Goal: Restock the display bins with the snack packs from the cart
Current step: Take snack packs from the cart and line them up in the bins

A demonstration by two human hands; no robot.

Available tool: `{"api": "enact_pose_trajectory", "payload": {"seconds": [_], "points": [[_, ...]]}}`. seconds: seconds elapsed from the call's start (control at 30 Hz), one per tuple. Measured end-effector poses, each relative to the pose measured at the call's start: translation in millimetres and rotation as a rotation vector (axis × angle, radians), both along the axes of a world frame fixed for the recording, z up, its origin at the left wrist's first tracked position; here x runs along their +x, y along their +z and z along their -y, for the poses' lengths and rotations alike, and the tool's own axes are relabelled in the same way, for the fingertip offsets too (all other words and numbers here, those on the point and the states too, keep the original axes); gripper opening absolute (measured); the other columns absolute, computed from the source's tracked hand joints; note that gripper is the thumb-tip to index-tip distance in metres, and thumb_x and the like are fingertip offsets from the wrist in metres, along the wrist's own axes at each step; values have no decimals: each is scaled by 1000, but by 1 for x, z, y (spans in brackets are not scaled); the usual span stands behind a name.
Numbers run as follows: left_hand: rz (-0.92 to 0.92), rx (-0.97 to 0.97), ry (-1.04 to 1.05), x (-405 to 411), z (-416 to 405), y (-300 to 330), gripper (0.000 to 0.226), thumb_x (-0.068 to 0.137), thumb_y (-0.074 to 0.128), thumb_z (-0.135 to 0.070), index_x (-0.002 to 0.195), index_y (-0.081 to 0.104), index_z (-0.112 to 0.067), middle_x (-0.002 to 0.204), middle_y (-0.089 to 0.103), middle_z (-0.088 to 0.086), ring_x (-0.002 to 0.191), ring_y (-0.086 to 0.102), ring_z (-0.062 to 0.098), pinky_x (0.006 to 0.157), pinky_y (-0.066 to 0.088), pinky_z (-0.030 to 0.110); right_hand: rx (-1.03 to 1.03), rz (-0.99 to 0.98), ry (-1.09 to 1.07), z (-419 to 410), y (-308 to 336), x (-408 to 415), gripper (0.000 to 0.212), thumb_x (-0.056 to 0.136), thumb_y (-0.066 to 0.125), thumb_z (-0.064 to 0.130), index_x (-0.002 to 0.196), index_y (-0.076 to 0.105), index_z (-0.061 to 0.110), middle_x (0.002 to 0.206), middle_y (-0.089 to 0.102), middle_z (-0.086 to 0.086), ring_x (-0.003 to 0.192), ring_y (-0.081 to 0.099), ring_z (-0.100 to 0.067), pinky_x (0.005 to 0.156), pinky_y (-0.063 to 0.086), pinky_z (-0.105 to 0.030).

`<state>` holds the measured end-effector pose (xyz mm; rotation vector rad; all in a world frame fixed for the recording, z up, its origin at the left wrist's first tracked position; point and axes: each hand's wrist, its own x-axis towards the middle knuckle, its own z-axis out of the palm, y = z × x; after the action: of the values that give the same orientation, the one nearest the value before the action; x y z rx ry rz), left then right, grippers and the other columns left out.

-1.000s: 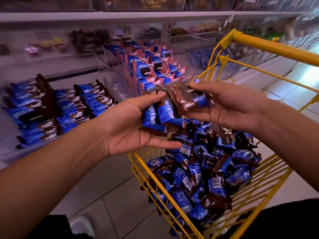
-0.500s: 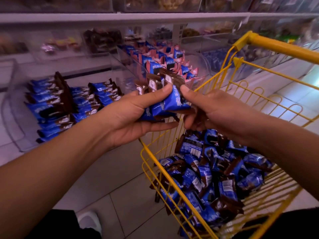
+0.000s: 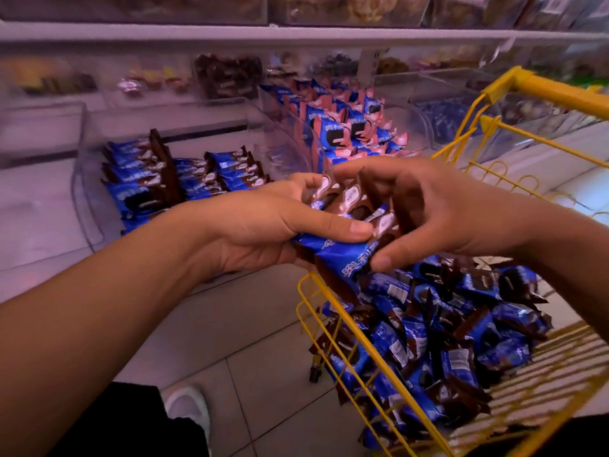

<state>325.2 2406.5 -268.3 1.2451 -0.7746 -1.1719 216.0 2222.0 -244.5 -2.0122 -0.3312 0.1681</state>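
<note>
Left hand [image 3: 263, 229] and right hand [image 3: 438, 209] meet at centre, fingers [image 3: 329, 227] curled, forearms extended

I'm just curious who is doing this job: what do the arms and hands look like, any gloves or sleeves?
Two bare human hands, the left hand and the right hand, with no gloves, rings or watch in view. Both forearms are bare as far as the picture shows, so no sleeves appear. Dark clothing and a white shoe show below.
</note>
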Motion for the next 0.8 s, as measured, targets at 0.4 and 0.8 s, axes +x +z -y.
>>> {"api": "enact_pose_trajectory", "payload": {"seconds": [0.4, 0.8], "points": [[281, -34, 899, 75, -131, 23, 27, 95, 57, -41, 93, 65, -16, 80, 69, 4, 72, 66, 15, 68, 57, 31, 311, -20, 98, -98, 8, 138, 41, 62, 74, -4, 100, 66, 8, 91, 75, -3, 81, 71, -13, 69, 59, -24], [1275, 214, 860, 127, -183, -19, 17, 84, 57, -36, 78, 70, -27, 91, 72, -7, 91, 65, 9, 83, 44, 22, -491, 290, -65, -153, -44, 215, 67, 54, 88, 61, 106, 68, 23, 101, 68, 8, 89, 61, 0, 77, 48, -17]]}}
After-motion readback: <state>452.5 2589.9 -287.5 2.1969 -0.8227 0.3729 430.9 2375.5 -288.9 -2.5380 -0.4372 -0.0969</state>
